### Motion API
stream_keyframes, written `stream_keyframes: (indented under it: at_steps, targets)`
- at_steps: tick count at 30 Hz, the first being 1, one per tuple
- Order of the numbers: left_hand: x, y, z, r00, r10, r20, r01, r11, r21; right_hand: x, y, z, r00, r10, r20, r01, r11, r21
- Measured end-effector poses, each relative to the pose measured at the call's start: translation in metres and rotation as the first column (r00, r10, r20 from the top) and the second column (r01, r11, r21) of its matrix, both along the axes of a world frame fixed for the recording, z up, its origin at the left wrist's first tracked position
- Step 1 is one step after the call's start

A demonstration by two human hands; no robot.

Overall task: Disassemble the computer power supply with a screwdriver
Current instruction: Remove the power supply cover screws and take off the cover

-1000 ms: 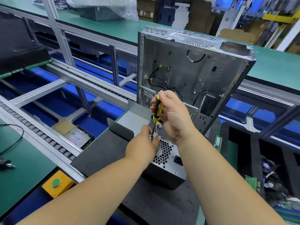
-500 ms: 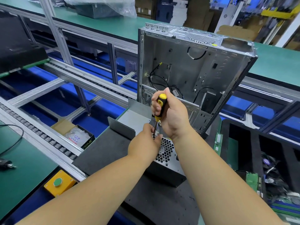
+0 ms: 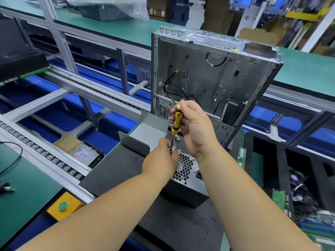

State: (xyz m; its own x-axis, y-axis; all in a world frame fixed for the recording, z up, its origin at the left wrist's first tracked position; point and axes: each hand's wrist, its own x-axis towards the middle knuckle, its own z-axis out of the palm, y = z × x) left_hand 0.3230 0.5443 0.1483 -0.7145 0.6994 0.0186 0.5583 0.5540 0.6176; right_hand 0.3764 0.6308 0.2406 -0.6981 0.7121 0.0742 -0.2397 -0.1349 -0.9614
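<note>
A grey power supply (image 3: 188,185) with a honeycomb fan grille stands on a black foam mat (image 3: 116,171). My right hand (image 3: 195,129) grips a yellow-and-black screwdriver (image 3: 176,122), held nearly upright with its shaft pointing down at the unit's far top edge. My left hand (image 3: 161,160) rests on the top of the power supply, its fingertips pinching the screwdriver shaft near the tip. The tip and the screw are hidden by my fingers. A bent grey cover plate (image 3: 145,134) lies just behind the unit.
An empty open computer case (image 3: 217,78) stands upright right behind my hands. A black tray (image 3: 272,154) with circuit boards sits at the right. A roller conveyor (image 3: 45,154), a small box (image 3: 81,153) and a yellow button box (image 3: 63,206) lie at the left.
My right hand has shifted its grip on the screwdriver handle, as in turning it. My left hand stays at the shaft. The power supply has not moved.
</note>
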Motion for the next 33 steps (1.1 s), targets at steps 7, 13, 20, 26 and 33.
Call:
stream_keyframes:
  at_steps: [7, 13, 20, 26, 33]
  targets:
    - [0.000, 0.000, 0.004, 0.999, -0.001, 0.038, 0.002, 1.000, -0.028, -0.007, -0.007, -0.001, 0.994, 0.062, -0.095, -0.070, 0.994, -0.087]
    - [0.000, -0.001, 0.004, 0.999, -0.006, 0.041, 0.007, 1.000, -0.010, -0.010, -0.007, -0.004, 0.987, 0.094, -0.128, -0.105, 0.991, -0.078]
    - [0.000, 0.000, 0.002, 1.000, -0.005, 0.017, 0.005, 1.000, 0.000, 0.000, -0.002, 0.000, 1.000, 0.020, -0.001, -0.020, 1.000, 0.007]
    - [0.000, 0.000, 0.003, 1.000, -0.004, 0.023, 0.005, 1.000, -0.028, 0.003, -0.006, 0.001, 0.999, 0.033, -0.019, -0.034, 0.999, -0.021]
    - [0.000, 0.000, 0.006, 0.999, -0.008, 0.051, 0.009, 1.000, -0.029, -0.006, -0.009, -0.004, 0.994, 0.043, -0.104, -0.052, 0.995, -0.091]
